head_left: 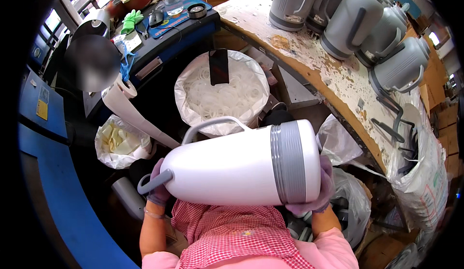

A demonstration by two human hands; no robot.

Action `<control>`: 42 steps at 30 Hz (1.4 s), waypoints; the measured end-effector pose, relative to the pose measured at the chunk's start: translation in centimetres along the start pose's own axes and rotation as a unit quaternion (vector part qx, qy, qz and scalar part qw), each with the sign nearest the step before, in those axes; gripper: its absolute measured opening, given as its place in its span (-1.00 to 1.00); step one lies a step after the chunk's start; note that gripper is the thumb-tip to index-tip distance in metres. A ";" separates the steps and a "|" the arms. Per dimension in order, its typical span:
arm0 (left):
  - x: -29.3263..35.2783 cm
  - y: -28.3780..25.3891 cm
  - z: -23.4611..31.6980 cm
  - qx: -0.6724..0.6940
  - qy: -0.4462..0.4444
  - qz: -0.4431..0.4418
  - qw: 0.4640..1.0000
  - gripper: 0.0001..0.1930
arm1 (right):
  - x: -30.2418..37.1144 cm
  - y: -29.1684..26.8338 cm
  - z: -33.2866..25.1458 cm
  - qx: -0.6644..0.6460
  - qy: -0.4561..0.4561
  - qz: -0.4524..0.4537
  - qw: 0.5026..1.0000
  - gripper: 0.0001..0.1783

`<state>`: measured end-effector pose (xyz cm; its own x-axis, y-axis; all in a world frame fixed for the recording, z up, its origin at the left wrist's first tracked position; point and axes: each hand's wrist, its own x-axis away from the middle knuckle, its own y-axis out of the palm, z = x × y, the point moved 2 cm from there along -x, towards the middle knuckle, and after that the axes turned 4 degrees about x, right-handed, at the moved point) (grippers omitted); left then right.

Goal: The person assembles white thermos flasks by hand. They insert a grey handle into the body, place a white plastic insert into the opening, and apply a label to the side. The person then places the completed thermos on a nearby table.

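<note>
A large white thermos jug [222, 165] with a ribbed grey band [288, 162] lies sideways across my lap, held up between both hands. My left hand [158, 184], in a purple glove, grips the jug's left end beside a grey loop handle [159, 179]; part of its fingers is hidden behind the jug. At the opposite end my right hand [323, 191], also gloved, wraps round the white end cap beyond the band. A pale side handle [215, 123] arches on the far side of the jug. Just beyond it stands a lined bin [181, 88] full of translucent rings [212, 97].
Several grey jugs [353, 20] stand on the worn bench [309, 61] at right. A dark phone-like slab [219, 67] rests over the bin. Left are a blue cabinet [46, 172], a desk with a mouse [156, 18], and a small bag [116, 158] of pale scraps.
</note>
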<state>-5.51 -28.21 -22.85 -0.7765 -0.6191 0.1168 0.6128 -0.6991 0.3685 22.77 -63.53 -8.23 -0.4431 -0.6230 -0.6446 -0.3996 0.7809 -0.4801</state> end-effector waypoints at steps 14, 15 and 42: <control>-1.1 0.7 -5.4 -0.247 0.046 -0.335 0.908 -0.33 | -5.6 -4.4 -7.4 -0.069 -0.227 -0.121 0.964 -0.75; -3.2 1.8 -4.7 -0.215 0.039 -0.317 0.923 -0.33 | -6.3 -4.9 -6.6 -0.067 -0.241 -0.094 0.964 -0.65; 4.9 13.5 21.1 -0.455 0.638 -0.060 0.618 -0.50 | -4.2 10.7 12.8 -0.128 0.271 -0.381 0.875 -0.06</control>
<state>-4.15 -33.16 2.16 -0.4323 0.0863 -0.8976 0.8415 -0.3190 -0.4360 30.60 -51.96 -18.29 -0.2575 -0.9420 0.2151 -0.8804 0.1370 -0.4541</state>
